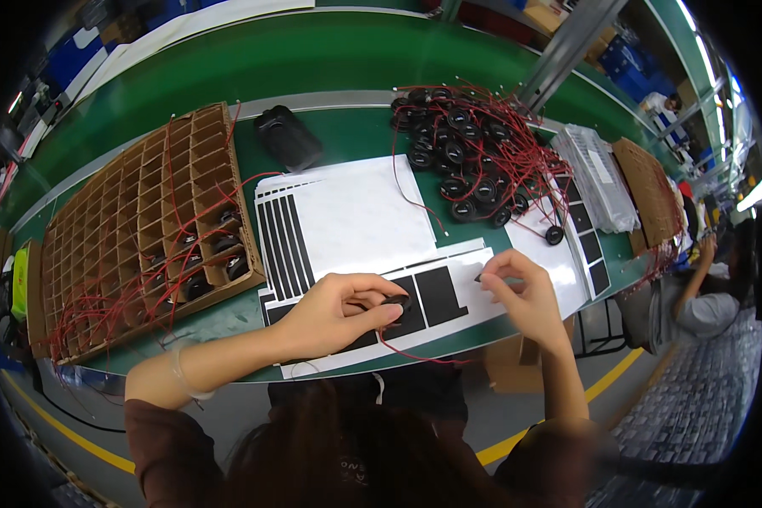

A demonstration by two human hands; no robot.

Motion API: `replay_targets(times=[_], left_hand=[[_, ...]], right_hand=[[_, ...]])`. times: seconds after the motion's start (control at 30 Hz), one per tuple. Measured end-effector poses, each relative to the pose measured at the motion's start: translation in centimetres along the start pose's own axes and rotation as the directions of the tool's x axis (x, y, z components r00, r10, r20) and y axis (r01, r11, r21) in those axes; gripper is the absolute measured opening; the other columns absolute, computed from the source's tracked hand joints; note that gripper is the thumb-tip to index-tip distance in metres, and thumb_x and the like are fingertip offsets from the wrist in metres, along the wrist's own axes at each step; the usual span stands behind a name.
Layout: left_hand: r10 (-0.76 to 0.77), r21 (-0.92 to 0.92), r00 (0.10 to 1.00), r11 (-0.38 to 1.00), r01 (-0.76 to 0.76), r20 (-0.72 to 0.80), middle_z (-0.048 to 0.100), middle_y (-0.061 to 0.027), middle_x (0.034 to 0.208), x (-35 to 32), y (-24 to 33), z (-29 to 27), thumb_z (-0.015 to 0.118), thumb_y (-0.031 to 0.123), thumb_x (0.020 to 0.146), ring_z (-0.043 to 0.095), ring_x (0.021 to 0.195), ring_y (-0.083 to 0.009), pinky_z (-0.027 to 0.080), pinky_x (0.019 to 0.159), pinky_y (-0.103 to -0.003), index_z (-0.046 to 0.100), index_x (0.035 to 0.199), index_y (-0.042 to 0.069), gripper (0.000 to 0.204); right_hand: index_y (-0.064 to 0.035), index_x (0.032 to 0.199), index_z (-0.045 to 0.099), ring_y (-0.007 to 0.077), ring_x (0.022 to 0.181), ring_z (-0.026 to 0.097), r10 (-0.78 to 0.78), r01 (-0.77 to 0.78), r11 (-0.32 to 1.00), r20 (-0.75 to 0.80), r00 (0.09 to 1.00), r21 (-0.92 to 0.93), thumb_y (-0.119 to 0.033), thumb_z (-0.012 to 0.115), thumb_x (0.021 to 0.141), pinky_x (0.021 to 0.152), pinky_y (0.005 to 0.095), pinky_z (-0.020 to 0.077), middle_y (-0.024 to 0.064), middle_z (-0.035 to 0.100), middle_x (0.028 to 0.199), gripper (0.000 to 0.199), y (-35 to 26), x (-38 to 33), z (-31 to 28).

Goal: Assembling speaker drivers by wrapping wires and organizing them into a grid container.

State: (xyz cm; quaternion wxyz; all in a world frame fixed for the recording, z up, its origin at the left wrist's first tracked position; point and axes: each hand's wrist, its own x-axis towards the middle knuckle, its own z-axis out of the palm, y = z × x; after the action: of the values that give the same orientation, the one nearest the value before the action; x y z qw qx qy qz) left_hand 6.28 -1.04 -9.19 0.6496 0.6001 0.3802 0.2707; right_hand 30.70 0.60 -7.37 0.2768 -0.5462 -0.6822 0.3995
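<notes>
My left hand (334, 315) is closed around a small round black part (397, 300), and its red wire (415, 356) trails over the table edge. My right hand (529, 298) is raised a little to the right, pinching a tiny dark piece (479, 278) between thumb and finger. Under both hands lies a white sheet bearing black rectangles (438, 296). Beyond it rests a larger white sheet (356, 207) with long black strips (284, 245) along its left side. A tangled heap of similar round black parts (453, 152) with red wires sits behind my right hand.
To the left stands a divided cardboard box (135, 212), some of its cells holding wired parts. A black pouch-like object (288, 138) lies near the back. On the right are clear plastic trays (597, 178) and another cardboard box (649, 190). A metal post (567, 55) rises behind the heap.
</notes>
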Motion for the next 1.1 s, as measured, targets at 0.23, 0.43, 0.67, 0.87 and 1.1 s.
replay_targets(times=[0.23,0.43,0.67,0.87,1.1], left_hand=[[0.111,-0.448,0.993,0.891,-0.079,0.044,0.055,-0.0168,0.082,-1.2,3.6,-1.6,0.04,0.025,0.083,0.054,0.071,-0.017,0.042,0.063,-0.024,0.043,0.103,-0.004,0.036],[0.034,-0.79,0.998,0.61,-0.057,-0.046,0.056,-0.0178,0.086,-2.0,4.6,-3.0,0.033,0.032,0.082,0.052,0.072,-0.0216,0.039,0.069,-0.03,0.043,0.101,-0.002,0.041],[0.125,-0.771,0.986,0.616,-0.161,-0.106,0.055,-0.0147,0.087,-2.0,5.1,-3.8,0.033,0.032,0.082,0.049,0.072,-0.0189,0.036,0.068,-0.029,0.041,0.105,-0.002,0.042],[0.284,-0.609,0.953,0.739,-0.289,-0.108,0.05,-0.0155,0.079,-2.8,5.9,-4.5,0.039,0.035,0.078,0.051,0.07,-0.02,0.04,0.059,-0.028,0.039,0.102,-0.007,0.048],[0.319,-0.675,0.939,0.665,-0.318,-0.128,0.054,-0.0146,0.076,-2.8,6.2,-4.4,0.037,0.026,0.084,0.048,0.061,-0.0129,0.038,0.06,-0.024,0.045,0.091,-0.001,0.029]], right_hand=[[0.0019,0.076,0.049,0.0104,0.064,0.052,-0.2,0.181,0.943,0.04,0.979,0.278,-0.001,0.05,0.073,0.051,0.0173,0.0395,0.0086,0.051,0.077,0.004,-6.4,2.4,-0.5],[0.0017,0.078,0.051,0.0093,0.062,0.05,-0.479,0.67,0.741,-0.732,0.484,-0.041,-0.006,0.047,0.078,0.051,0.0174,0.0389,0.0091,0.054,0.079,0.009,-9.9,6.7,-4.2],[0.0035,0.072,0.048,0.0164,0.065,0.046,-0.657,0.656,0.754,0.061,0.752,0.027,-0.003,0.052,0.065,0.059,0.024,0.0364,0.0118,0.049,0.068,0.01,-16.9,2.7,-0.1],[0.0046,0.068,0.051,0.0115,0.061,0.05,-0.51,0.475,0.854,0.162,0.845,0.212,0.004,0.054,0.06,0.055,0.0178,0.0386,0.0113,0.053,0.069,0.008,-16.0,5.4,3.7],[-0.0013,0.068,0.055,0.0076,0.057,0.054,-0.456,0.369,0.844,0.16,0.875,0.389,0.002,0.058,0.064,0.046,0.0145,0.0352,0.0027,0.057,0.063,0.006,-15.7,5.8,4.1]])
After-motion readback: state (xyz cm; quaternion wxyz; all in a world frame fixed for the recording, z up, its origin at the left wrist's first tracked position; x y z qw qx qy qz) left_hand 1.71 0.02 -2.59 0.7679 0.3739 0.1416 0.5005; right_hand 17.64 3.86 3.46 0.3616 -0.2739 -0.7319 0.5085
